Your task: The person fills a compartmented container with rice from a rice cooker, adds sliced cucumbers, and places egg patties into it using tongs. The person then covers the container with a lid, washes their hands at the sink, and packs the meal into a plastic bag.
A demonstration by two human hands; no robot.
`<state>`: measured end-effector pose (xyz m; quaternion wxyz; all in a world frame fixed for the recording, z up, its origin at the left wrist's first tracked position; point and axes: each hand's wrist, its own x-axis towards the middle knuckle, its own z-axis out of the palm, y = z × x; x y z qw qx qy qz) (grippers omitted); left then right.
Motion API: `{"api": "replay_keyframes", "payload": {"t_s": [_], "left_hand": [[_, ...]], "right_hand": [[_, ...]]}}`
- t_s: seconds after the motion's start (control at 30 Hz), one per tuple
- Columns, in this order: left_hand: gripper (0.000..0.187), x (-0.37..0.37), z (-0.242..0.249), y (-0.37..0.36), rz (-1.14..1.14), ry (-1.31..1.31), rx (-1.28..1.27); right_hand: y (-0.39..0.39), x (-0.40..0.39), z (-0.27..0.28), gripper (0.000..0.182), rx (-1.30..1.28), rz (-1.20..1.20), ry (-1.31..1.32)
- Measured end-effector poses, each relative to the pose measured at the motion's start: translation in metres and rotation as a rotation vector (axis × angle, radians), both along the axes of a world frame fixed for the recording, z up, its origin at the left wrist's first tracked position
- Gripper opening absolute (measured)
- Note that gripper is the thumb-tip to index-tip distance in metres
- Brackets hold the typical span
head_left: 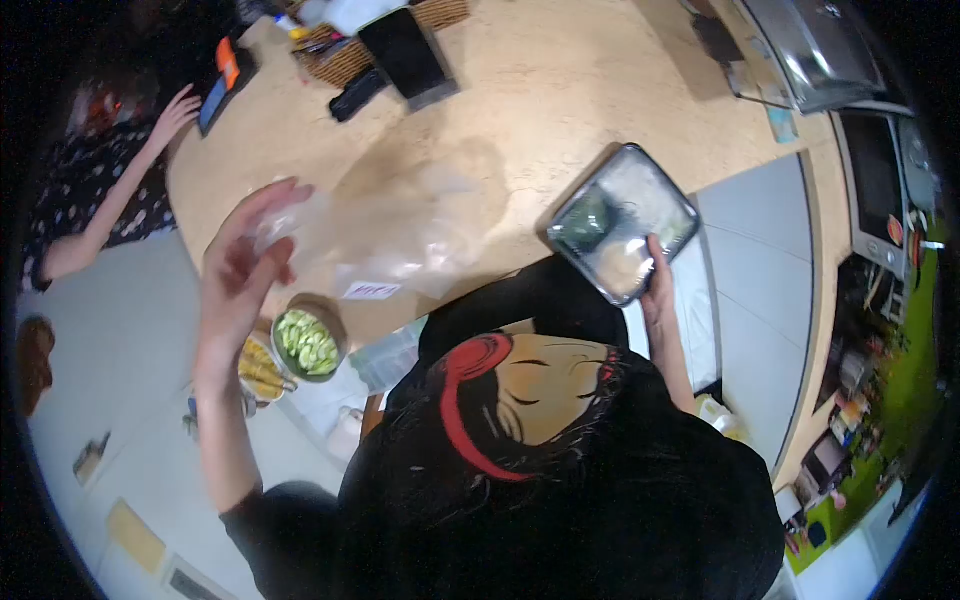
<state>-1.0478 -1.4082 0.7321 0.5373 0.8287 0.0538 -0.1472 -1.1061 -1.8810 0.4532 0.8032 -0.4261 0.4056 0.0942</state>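
Note:
My left hand (245, 260) pinches one end of a clear plastic bag (400, 235) between thumb and fingers. The bag spreads to the right over the table and carries a white label (370, 290) with purplish writing. My right hand (657, 290) grips the near edge of a black tray (623, 222) under shiny clear film, its thumb on top. Through the film show something dark green, something pale and round, and a whitish part. Below my left hand are a bowl of sliced green vegetables (307, 342) and a dish of yellowish, elongated pieces (262, 370).
Across the table (520, 100), another person's hand (178, 112) is beside a phone (213, 105). A wicker basket (340, 65) with odds and ends and a black tablet-like device (407, 55) are at the far side. A microwave (878, 180) stands at right.

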Motion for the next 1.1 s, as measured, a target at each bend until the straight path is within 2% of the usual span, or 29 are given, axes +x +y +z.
{"api": "replay_keyframes", "payload": {"t_s": [0.13,0.23,0.3,0.37,0.43,0.5,0.53,0.63,0.7,0.73,0.77,0.8,0.83,0.9,0.97,1.0,1.07,1.1], "left_hand": [[0.048,0.000,0.010,-0.012,0.019,-0.007,0.037],[0.049,0.004,0.008,-0.017,-0.002,-0.009,-0.048],[0.052,0.009,0.007,-0.023,-0.099,0.009,-0.104],[0.053,0.016,0.012,-0.039,-0.103,-0.002,-0.140],[0.055,0.027,0.017,-0.052,-0.106,-0.030,-0.173],[0.059,0.045,0.022,-0.063,-0.059,0.044,-0.300],[0.061,0.056,0.025,-0.069,-0.044,-0.034,-0.294],[0.070,0.087,0.032,-0.089,0.001,-0.243,-0.320],[0.052,0.096,0.033,-0.113,0.021,-0.267,-0.147],[0.041,0.104,0.023,-0.124,-0.089,-0.580,0.021],[0.032,0.108,0.009,-0.139,-0.167,-0.737,0.169],[0.024,0.112,-0.006,-0.154,-0.222,-0.904,0.317],[0.018,0.111,-0.020,-0.176,-0.239,-0.917,0.433],[0.020,0.104,-0.055,-0.221,-0.201,-1.007,0.482],[0.042,0.073,-0.020,-0.254,-0.586,-0.738,0.812],[0.043,0.051,-0.007,-0.252,-0.500,-0.927,0.936],[0.052,0.012,0.009,-0.197,-0.223,-1.122,0.768],[0.057,0.001,0.006,-0.152,-0.134,-1.113,0.631]], "right_hand": [[0.001,0.016,0.054,0.046,-0.064,0.025,-0.121],[0.008,0.040,0.108,0.048,-0.013,0.068,-0.279],[0.011,0.065,0.128,0.047,-0.023,0.046,-0.301],[0.034,0.088,0.154,0.051,-0.073,0.085,-0.397],[0.070,0.107,0.177,0.056,-0.236,0.165,-0.609],[0.107,0.111,0.195,0.061,-0.455,0.220,-0.697],[0.120,0.110,0.200,0.063,-0.454,0.274,-0.724],[0.133,0.106,0.179,0.055,-0.526,0.469,-0.745],[0.141,0.100,0.178,0.049,-0.409,0.565,-0.782],[0.144,0.099,0.174,0.045,-0.401,0.603,-0.785],[0.148,0.099,0.174,0.042,-0.371,0.682,-0.746],[0.152,0.101,0.173,0.047,-0.347,0.746,-0.716],[0.157,0.102,0.170,0.052,-0.324,0.813,-0.682],[0.166,0.101,0.151,0.053,-0.385,0.837,-0.718],[0.182,0.100,0.131,0.053,0.022,0.740,-0.166],[0.177,0.105,0.121,0.052,0.044,0.754,-0.174],[0.159,0.115,0.103,0.051,0.087,0.772,-0.187],[0.149,0.122,0.095,0.050,0.109,0.776,-0.197]]}}
